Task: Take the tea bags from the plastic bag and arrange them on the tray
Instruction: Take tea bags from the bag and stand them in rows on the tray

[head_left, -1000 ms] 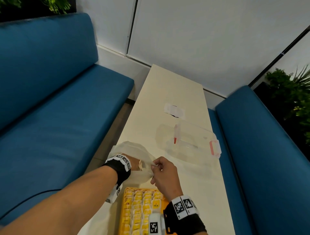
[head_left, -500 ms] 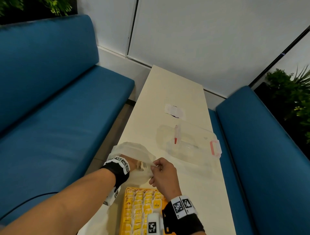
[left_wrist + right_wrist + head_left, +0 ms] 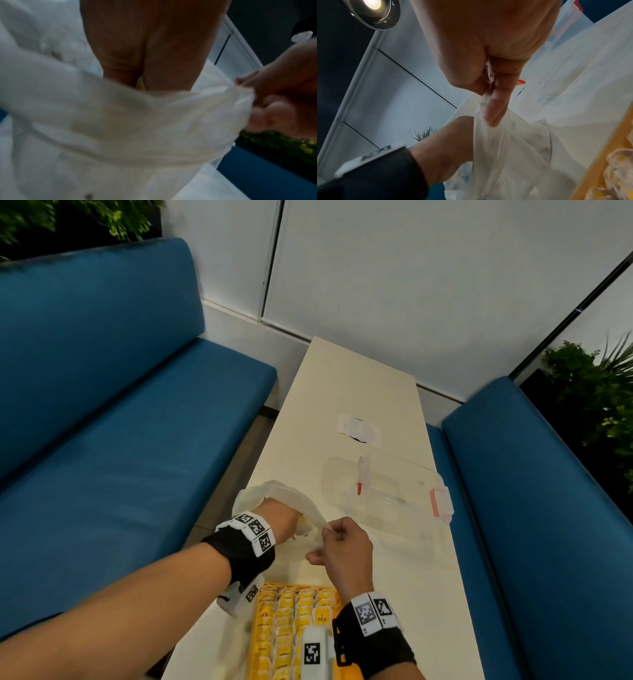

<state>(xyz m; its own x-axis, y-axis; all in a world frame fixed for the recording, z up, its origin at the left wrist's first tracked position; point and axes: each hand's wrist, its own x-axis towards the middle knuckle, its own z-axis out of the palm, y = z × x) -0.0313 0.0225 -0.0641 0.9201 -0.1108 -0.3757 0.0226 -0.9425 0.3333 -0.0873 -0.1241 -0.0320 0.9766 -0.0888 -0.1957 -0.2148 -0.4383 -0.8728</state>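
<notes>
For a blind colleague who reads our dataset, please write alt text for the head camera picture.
Over a long pale table between blue benches, the left hand reaches inside a thin white plastic bag while the right hand pinches the bag's edge. Nearer the camera, an orange tray holds rows of yellow tea bags; a clear lidded box stands behind.

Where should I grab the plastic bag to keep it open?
Pinch the bag by its thin rim, coming from the right side, as the right hand does. It is floppy, and the left hand fills the mouth.
</notes>
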